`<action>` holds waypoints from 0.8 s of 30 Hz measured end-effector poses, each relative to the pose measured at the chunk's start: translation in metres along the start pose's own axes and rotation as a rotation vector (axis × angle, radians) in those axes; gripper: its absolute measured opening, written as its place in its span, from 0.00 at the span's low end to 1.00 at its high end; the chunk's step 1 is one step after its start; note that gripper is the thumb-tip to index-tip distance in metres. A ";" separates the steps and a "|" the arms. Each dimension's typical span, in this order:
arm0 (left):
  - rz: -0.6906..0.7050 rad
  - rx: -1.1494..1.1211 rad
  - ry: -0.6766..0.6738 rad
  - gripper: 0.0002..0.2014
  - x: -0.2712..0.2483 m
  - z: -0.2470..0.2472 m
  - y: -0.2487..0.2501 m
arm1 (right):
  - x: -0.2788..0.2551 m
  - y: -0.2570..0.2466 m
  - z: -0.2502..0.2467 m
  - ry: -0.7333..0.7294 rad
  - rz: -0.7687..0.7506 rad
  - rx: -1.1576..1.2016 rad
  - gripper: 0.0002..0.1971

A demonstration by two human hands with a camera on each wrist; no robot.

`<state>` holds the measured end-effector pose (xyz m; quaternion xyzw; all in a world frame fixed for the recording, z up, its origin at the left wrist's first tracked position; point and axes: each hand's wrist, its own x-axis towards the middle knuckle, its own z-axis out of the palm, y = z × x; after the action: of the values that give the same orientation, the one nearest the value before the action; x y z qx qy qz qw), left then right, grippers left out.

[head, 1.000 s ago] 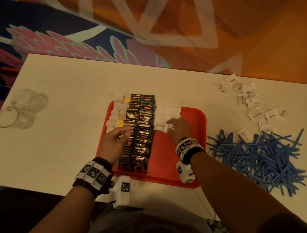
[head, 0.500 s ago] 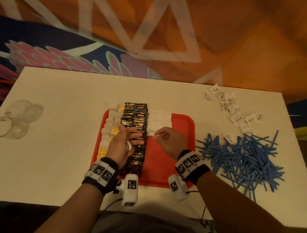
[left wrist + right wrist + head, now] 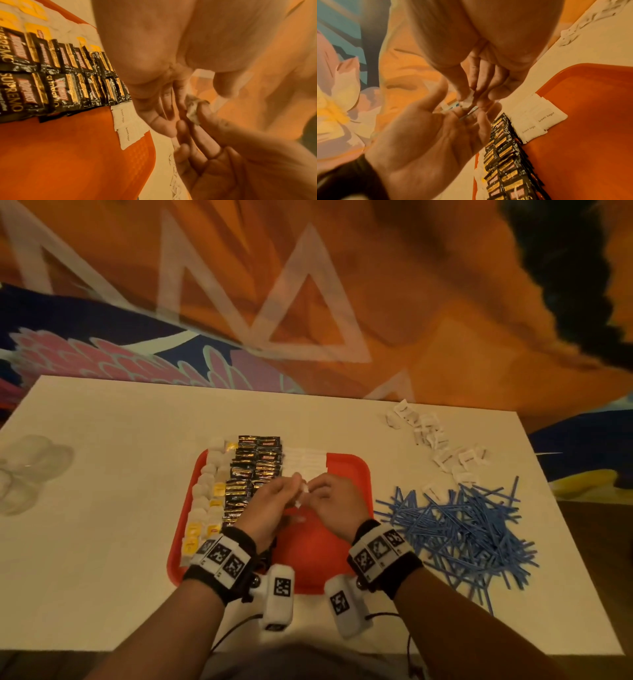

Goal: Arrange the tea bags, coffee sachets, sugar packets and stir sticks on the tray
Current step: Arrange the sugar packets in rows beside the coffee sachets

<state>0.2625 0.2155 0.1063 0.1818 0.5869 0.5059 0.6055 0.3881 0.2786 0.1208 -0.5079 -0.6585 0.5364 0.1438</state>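
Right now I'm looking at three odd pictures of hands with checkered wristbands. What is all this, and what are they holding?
There is no machine here: a person works with two bare hands. The checkered bands carry small cameras. One picture comes from a camera on the head, looking down; the other two come from the wrists, looking along each hand.

On the white table sits a red tray. On it lie rows of white tea bags, black coffee sachets and white brown-sugar packets. More loose packets and a heap of blue stir sticks wait on the table beside it.

The left hand and right hand meet above the tray, both pinching one small white packet between their fingers.
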 end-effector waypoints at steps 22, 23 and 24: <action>0.049 -0.098 0.033 0.08 -0.026 0.010 0.007 | -0.033 -0.001 -0.023 -0.063 0.099 0.385 0.08; 0.076 -0.073 0.050 0.07 -0.027 0.011 0.008 | -0.033 -0.001 -0.025 -0.075 0.121 0.430 0.08; 0.109 -0.042 0.071 0.07 -0.029 0.013 0.008 | -0.034 0.000 -0.026 -0.087 0.147 0.483 0.08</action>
<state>0.2764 0.1997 0.1311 0.1826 0.5866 0.5565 0.5594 0.4222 0.2656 0.1433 -0.4818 -0.4780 0.7085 0.1934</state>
